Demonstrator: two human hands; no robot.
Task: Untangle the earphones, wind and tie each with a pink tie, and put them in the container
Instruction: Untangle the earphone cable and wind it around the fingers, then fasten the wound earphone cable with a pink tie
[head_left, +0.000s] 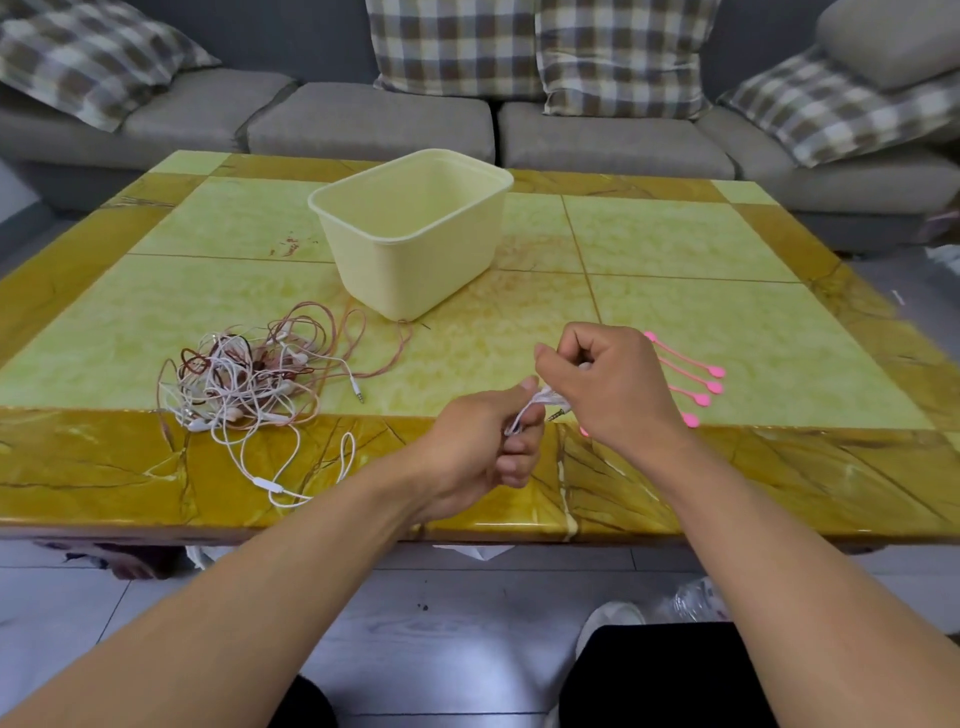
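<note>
A small wound-up bundle of white earphone cable (540, 404) is being held over the near edge of the counter (675, 249), pinched between both hands. The left hand (483, 452) is curled shut around the lower part of the bundle, and the right hand (613, 389) is closed on its top, with the metal jack plug (557, 415) poking out just under the right palm. So both hands are together, clamped on the same cable.

The rest of the earphones are left in a messy tangle (244, 379) on the left side of the counter, white and reddish-brown cords all knotted up, with one white loop and its inline remote (267, 485) trailing toward the near edge. A copper-pink cord (384, 358) is looped out from the pile up to the base of the container.

The pink ties (691, 371) are laid in a row just beyond the right hand, partly hidden by it, so the exact count can't be told. The cream plastic container (415, 234) is set further back, about mid-counter, open at the top; nothing can be seen inside it from here.

Behind the counter a grey sofa (363, 119) with plaid cushions (457, 47) can be seen. A white shoe (608, 623) is visible on the floor below.
</note>
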